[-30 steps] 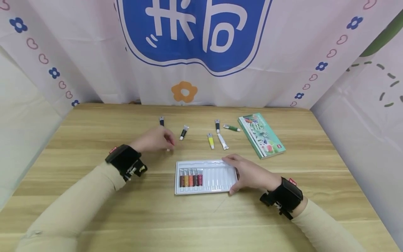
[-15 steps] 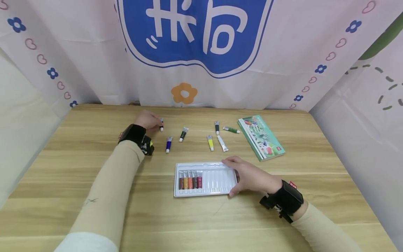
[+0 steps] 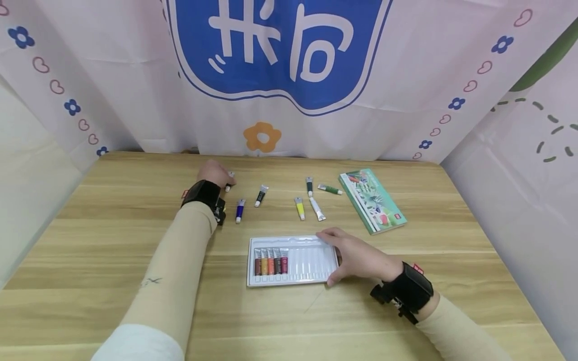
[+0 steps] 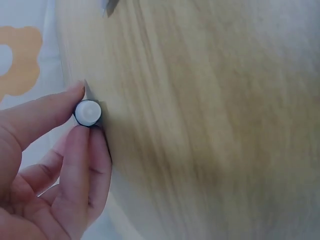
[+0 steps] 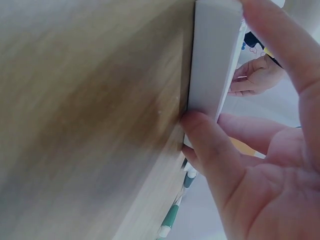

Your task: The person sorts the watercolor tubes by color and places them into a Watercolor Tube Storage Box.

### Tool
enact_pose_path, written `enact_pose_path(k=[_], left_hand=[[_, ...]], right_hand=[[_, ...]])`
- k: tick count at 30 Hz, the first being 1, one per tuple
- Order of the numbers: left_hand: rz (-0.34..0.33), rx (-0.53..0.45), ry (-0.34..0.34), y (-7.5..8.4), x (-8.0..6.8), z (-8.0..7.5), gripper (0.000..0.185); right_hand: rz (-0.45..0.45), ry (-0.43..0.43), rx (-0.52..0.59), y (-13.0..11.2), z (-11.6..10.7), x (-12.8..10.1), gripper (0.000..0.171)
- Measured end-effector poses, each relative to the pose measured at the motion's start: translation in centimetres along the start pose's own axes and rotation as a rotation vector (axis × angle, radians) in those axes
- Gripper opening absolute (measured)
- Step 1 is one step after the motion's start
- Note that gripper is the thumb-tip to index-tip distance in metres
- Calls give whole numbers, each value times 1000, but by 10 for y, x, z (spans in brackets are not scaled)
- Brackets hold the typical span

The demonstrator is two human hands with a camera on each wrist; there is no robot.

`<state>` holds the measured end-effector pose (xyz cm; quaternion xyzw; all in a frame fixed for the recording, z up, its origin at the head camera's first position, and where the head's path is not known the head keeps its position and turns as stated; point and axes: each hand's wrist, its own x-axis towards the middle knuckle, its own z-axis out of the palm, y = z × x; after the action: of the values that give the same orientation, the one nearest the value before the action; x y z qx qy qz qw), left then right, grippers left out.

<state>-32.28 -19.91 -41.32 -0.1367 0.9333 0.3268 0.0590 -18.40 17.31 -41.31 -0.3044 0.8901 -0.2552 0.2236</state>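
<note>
Five tubes slotted, six loose on the wooden table [image 3: 135,225].

Left hand [image 3: 215,173] pinching a white-capped paint tube [image 3: 229,184] at far left; right hand [image 3: 356,255] gripping the white tray [image 3: 311,263], thumb and fingers clamped on its right edge. Tray's left slots filled, right slots bare; purple [image 3: 240,210], yellow [image 3: 299,207], white [image 3: 317,208] and green tubes [image 3: 329,189] remaining, near the paint box [image 3: 372,200].

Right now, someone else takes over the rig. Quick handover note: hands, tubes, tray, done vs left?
Left hand: at the table's far side, pinching a white-capped paint tube between thumb and fingers.
Right hand: gripping the right end of the white tray.
Done: five tubes sit in the tray's left slots.
Left: the slots to their right are empty. Loose on the wooden table: purple tube, dark tube, yellow tube, white tube, and two green ones near the paint box.
</note>
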Motion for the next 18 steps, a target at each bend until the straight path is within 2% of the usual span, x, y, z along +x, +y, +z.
enact_pose_path(k=[3, 11, 18], left_hand=[[16, 18, -7, 0, 0, -1, 25], [75, 19, -42, -5, -11, -7, 19], [99, 6, -122, -14, -17, -13, 25]], right_hand=[[4, 0, 2, 1, 1, 0, 105], [5, 4, -6, 1, 2, 0, 105], [10, 9, -17, 1, 1, 0, 106]])
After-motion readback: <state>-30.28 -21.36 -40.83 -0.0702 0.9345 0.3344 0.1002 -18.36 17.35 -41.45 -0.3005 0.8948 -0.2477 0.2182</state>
